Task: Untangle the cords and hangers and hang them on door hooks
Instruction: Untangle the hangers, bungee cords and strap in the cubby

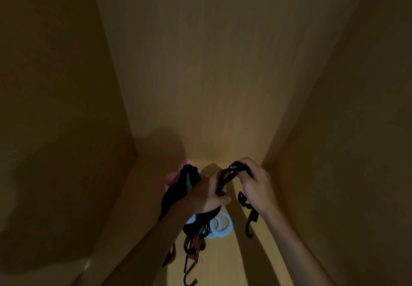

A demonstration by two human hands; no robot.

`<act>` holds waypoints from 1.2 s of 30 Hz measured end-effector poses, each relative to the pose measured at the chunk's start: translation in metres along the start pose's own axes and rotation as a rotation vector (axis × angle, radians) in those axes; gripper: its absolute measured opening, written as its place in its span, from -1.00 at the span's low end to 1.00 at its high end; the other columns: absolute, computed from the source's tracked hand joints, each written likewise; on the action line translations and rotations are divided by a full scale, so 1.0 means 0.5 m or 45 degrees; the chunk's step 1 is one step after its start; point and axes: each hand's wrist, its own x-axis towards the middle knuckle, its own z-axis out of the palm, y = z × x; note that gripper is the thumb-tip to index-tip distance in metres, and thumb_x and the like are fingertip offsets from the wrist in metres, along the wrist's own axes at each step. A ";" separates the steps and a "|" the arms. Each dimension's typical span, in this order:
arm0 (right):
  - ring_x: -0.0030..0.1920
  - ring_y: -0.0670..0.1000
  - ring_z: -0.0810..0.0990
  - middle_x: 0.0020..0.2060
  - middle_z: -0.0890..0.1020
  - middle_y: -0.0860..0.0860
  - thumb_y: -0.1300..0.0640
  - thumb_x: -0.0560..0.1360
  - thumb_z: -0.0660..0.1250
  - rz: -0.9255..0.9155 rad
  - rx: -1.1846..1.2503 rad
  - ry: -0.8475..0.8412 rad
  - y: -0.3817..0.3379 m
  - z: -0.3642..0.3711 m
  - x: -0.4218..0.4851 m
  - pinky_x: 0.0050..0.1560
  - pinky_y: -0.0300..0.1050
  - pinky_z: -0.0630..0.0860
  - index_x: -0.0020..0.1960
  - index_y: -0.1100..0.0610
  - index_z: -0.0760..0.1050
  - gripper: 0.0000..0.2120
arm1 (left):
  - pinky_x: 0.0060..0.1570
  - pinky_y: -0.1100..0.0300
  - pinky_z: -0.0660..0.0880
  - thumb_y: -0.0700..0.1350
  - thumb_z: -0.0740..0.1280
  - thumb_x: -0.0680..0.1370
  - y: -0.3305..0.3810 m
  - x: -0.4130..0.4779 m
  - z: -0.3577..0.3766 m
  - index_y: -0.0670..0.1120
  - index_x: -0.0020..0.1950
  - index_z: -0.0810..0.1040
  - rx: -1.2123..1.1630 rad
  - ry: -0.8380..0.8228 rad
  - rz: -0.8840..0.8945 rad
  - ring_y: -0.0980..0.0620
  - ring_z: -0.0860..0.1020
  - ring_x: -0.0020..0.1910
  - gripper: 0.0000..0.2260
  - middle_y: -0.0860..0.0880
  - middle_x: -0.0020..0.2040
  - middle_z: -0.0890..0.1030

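Observation:
Low in the dim head view, my left hand (206,196) grips a tangled bundle: black straps (178,190), a pink hanger (172,175) and pale blue rings (219,224). A red-and-black striped cord (196,244) with a metal hook (189,279) dangles below it. To the right, my right hand (256,184) pinches a black cord (229,173) that loops across to my left hand. A black plastic hook (249,217) on this cord hangs under my right wrist.
Plain yellowish wooden panels surround my hands: a back wall (211,74), a left wall (55,107) and a right wall (345,118). They meet in a corner just beyond the bundle. Shadows darken the left side. No door hooks are in view.

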 end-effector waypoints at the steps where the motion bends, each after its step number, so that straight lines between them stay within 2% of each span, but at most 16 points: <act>1: -0.51 -0.14 0.33 -0.50 0.45 -0.16 0.28 0.53 0.17 0.011 -0.031 -0.004 0.000 -0.001 0.000 -0.47 -0.31 0.23 -0.18 0.08 0.43 -0.83 | -0.14 0.06 0.48 -0.14 0.34 0.51 0.007 0.003 -0.006 -0.05 0.25 0.41 0.056 0.056 0.002 -0.01 0.53 -0.19 -0.68 -0.01 -0.14 0.53; 4: -0.51 -0.14 0.32 -0.49 0.41 -0.12 0.28 0.45 0.22 0.055 -0.154 -0.033 0.008 -0.004 -0.002 -0.43 -0.23 0.23 -0.17 0.06 0.38 -0.86 | -0.34 0.46 0.35 -0.17 0.33 0.54 0.034 0.004 -0.044 -0.09 -0.07 0.49 0.041 0.298 -0.031 0.22 0.48 -0.35 -0.97 0.03 -0.28 0.50; 6: -0.50 -0.15 0.33 -0.43 0.40 -0.10 0.24 0.43 0.27 0.085 -0.183 -0.096 0.015 0.003 -0.006 -0.43 -0.23 0.24 -0.13 0.01 0.38 -0.86 | -0.49 0.51 0.31 -0.24 0.35 0.50 0.049 -0.001 -0.077 -0.12 -0.18 0.44 -0.145 0.352 -0.049 0.28 0.49 -0.49 -0.89 0.03 -0.37 0.52; 9: -0.42 -0.24 0.43 -0.34 0.45 -0.14 0.13 0.44 0.38 0.154 -0.050 -0.191 0.014 0.040 -0.016 -0.41 -0.40 0.30 0.02 -0.01 0.44 -0.81 | -0.47 0.37 0.40 -0.30 0.30 0.49 0.073 -0.008 -0.103 -0.20 -0.14 0.43 -0.359 0.345 -0.030 0.15 0.54 -0.45 -0.94 -0.06 -0.37 0.56; 11: -0.28 -0.31 0.53 -0.24 0.52 -0.16 0.15 0.43 0.44 0.166 0.163 -0.261 0.004 0.070 -0.021 -0.29 -0.43 0.42 0.09 0.01 0.47 -0.73 | -0.40 0.33 0.44 -0.33 0.28 0.49 0.087 -0.003 -0.101 -0.21 -0.13 0.43 -0.421 0.330 -0.021 0.04 0.51 -0.38 -0.94 -0.07 -0.36 0.52; 15: 0.01 -0.09 0.65 -0.06 0.68 -0.06 0.21 0.41 0.46 0.168 0.342 -0.307 0.005 0.129 -0.013 0.05 -0.12 0.59 0.04 -0.01 0.56 -0.75 | -0.44 0.37 0.34 -0.37 0.26 0.48 0.094 0.002 -0.094 -0.15 -0.22 0.36 -0.507 0.326 -0.057 0.07 0.40 -0.37 -0.83 -0.03 -0.35 0.40; 17: -0.09 -0.05 0.66 -0.16 0.70 -0.04 0.21 0.38 0.47 0.231 0.310 -0.261 0.012 0.150 -0.008 -0.01 -0.02 0.59 -0.08 0.07 0.60 -0.87 | -0.44 0.37 0.33 -0.37 0.26 0.48 0.086 0.003 -0.098 -0.12 -0.26 0.36 -0.524 0.336 -0.073 0.07 0.40 -0.38 -0.80 -0.02 -0.37 0.40; 18: -0.24 -0.09 0.63 -0.31 0.66 -0.08 0.26 0.38 0.44 0.275 0.282 -0.243 0.014 0.156 -0.007 -0.13 -0.03 0.56 -0.24 0.09 0.56 -0.89 | -0.43 0.38 0.34 -0.37 0.27 0.47 0.080 0.003 -0.102 -0.11 -0.26 0.37 -0.517 0.340 -0.085 0.07 0.41 -0.37 -0.80 -0.02 -0.37 0.40; 19: -0.40 -0.14 0.53 -0.48 0.57 -0.12 0.32 0.39 0.39 0.316 0.252 -0.222 0.017 0.160 -0.005 -0.26 -0.09 0.47 -0.39 0.06 0.45 -0.73 | -0.41 0.37 0.35 -0.36 0.28 0.46 0.076 0.003 -0.106 -0.11 -0.27 0.38 -0.500 0.349 -0.094 0.06 0.42 -0.36 -0.80 -0.03 -0.36 0.41; 21: -0.55 -0.17 0.34 -0.62 0.40 -0.15 0.41 0.41 0.30 0.369 0.233 -0.182 0.025 0.163 -0.005 -0.34 -0.20 0.31 -0.48 -0.01 0.28 -0.55 | -0.33 0.27 0.36 -0.34 0.30 0.46 0.071 0.005 -0.116 -0.10 -0.28 0.39 -0.463 0.390 -0.113 0.02 0.43 -0.33 -0.80 -0.06 -0.34 0.43; 24: -0.41 -0.01 0.41 -0.51 0.40 -0.04 0.40 0.40 0.31 0.356 0.309 -0.149 0.029 0.165 -0.005 -0.24 -0.09 0.41 -0.47 -0.02 0.28 -0.57 | -0.29 0.17 0.33 -0.31 0.31 0.48 0.065 0.009 -0.125 -0.10 -0.28 0.39 -0.433 0.440 -0.135 -0.02 0.43 -0.30 -0.81 -0.08 -0.31 0.44; 28: -0.32 0.02 0.41 -0.34 0.42 0.04 0.44 0.43 0.20 0.377 0.477 -0.143 0.026 0.162 -0.010 -0.25 -0.11 0.37 -0.13 0.21 0.36 -0.84 | -0.35 0.22 0.34 -0.31 0.30 0.47 0.062 0.018 -0.124 -0.12 -0.24 0.38 -0.380 0.508 -0.151 0.03 0.43 -0.33 -0.84 -0.05 -0.32 0.45; 30: -0.36 0.01 0.39 -0.32 0.41 0.06 0.44 0.44 0.19 0.357 0.602 -0.189 0.025 0.155 -0.012 -0.33 -0.12 0.33 0.06 0.23 0.39 -0.76 | -0.38 0.29 0.38 -0.33 0.28 0.48 0.061 0.022 -0.123 -0.14 -0.24 0.37 -0.427 0.536 -0.164 0.04 0.45 -0.35 -0.84 -0.05 -0.34 0.47; 32: -0.36 -0.01 0.50 -0.29 0.51 0.05 0.36 0.47 0.29 0.306 0.705 -0.263 0.021 0.151 -0.011 -0.33 -0.13 0.42 0.18 0.16 0.44 -0.69 | -0.44 0.39 0.40 -0.33 0.27 0.49 0.066 0.023 -0.121 -0.13 -0.24 0.37 -0.465 0.553 -0.187 0.07 0.47 -0.37 -0.83 -0.03 -0.36 0.49; 34: -0.20 -0.01 0.65 -0.21 0.66 0.03 0.28 0.44 0.40 0.301 0.657 -0.307 0.016 0.152 -0.010 -0.15 -0.13 0.57 0.13 0.14 0.52 -0.73 | -0.43 0.36 0.42 -0.32 0.26 0.51 0.070 0.025 -0.115 -0.12 -0.23 0.38 -0.489 0.550 -0.201 0.06 0.48 -0.37 -0.84 -0.05 -0.35 0.50; 36: -0.23 -0.02 0.65 -0.33 0.66 -0.01 0.35 0.39 0.40 0.323 0.459 -0.277 0.011 0.154 -0.009 -0.14 -0.13 0.56 -0.15 0.17 0.57 -0.89 | -0.45 0.37 0.41 -0.32 0.26 0.51 0.072 0.026 -0.113 -0.12 -0.25 0.38 -0.494 0.548 -0.207 0.05 0.47 -0.38 -0.82 -0.06 -0.35 0.50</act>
